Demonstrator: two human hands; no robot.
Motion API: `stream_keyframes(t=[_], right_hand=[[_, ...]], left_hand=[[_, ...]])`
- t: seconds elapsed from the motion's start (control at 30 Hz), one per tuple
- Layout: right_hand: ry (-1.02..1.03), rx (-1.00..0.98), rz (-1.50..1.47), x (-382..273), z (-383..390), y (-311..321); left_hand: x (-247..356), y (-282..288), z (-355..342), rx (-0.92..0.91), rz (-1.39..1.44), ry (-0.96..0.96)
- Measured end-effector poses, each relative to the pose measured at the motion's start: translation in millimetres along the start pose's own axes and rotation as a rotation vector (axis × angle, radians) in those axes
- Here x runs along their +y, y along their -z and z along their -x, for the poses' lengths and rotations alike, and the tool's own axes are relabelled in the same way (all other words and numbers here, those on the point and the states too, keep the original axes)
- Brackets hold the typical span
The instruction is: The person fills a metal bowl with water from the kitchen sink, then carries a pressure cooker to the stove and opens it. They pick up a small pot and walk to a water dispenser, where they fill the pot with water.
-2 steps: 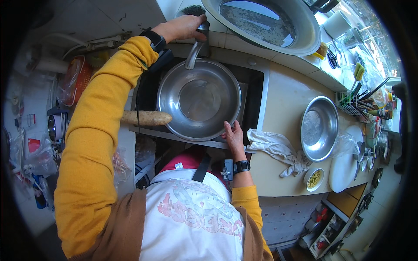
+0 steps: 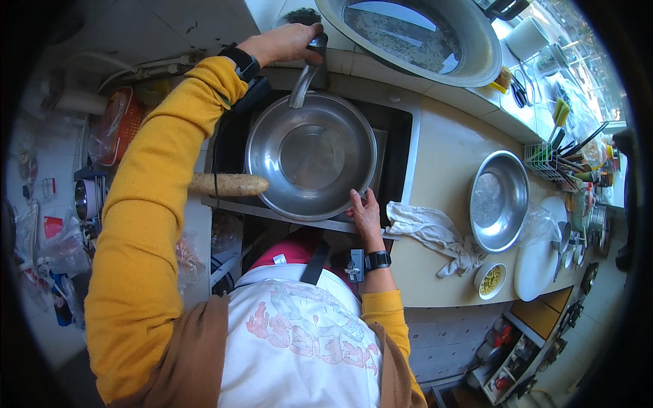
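At the far side of the sink, my left hand point(image 2: 289, 43) is closed on the metal faucet point(image 2: 307, 78), its fingers around the lever end. The spout points down over a wide steel basin point(image 2: 309, 160) set in the dark sink point(image 2: 398, 156). My right hand point(image 2: 364, 212) grips the basin's near right rim, thumb and fingers at the edge. I cannot tell whether water is running from the spout. A long brown root vegetable point(image 2: 235, 184), much like a yam, lies across the sink's left edge, its other end hidden behind my left sleeve.
A white cloth point(image 2: 435, 234) lies right of the sink. Further right are a smaller steel basin point(image 2: 500, 202), a small white bowl point(image 2: 490, 281) of yellowish bits and a white board point(image 2: 534, 272). A large pan of water point(image 2: 408, 41) stands on the back ledge; an orange basket point(image 2: 122, 126) is left.
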State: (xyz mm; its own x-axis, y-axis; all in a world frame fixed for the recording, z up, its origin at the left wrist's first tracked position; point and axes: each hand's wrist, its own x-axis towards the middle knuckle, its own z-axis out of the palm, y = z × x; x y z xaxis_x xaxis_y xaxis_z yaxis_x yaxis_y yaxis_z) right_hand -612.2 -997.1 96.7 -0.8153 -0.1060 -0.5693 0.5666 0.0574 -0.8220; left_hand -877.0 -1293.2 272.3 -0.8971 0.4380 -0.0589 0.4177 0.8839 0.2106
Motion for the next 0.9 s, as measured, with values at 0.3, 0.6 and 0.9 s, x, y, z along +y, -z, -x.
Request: stream_keyframes(t=[0.3,0.6,0.9], right_hand=[[0.003,0.01,0.001,2.2,-1.4,-0.7],[0.021,0.043,-0.016,5.2,-3.3,-2.4],[-0.004,0.004,0.009,2.0,-1.9,0.1]], left_hand=[[7.4,5.0,2.0,-0.019,-0.029,0.033],[0.7,0.3,-0.2,-0.003,-0.024,0.023],[0.5,1.2,0.1,-0.002,-0.025,-0.004]])
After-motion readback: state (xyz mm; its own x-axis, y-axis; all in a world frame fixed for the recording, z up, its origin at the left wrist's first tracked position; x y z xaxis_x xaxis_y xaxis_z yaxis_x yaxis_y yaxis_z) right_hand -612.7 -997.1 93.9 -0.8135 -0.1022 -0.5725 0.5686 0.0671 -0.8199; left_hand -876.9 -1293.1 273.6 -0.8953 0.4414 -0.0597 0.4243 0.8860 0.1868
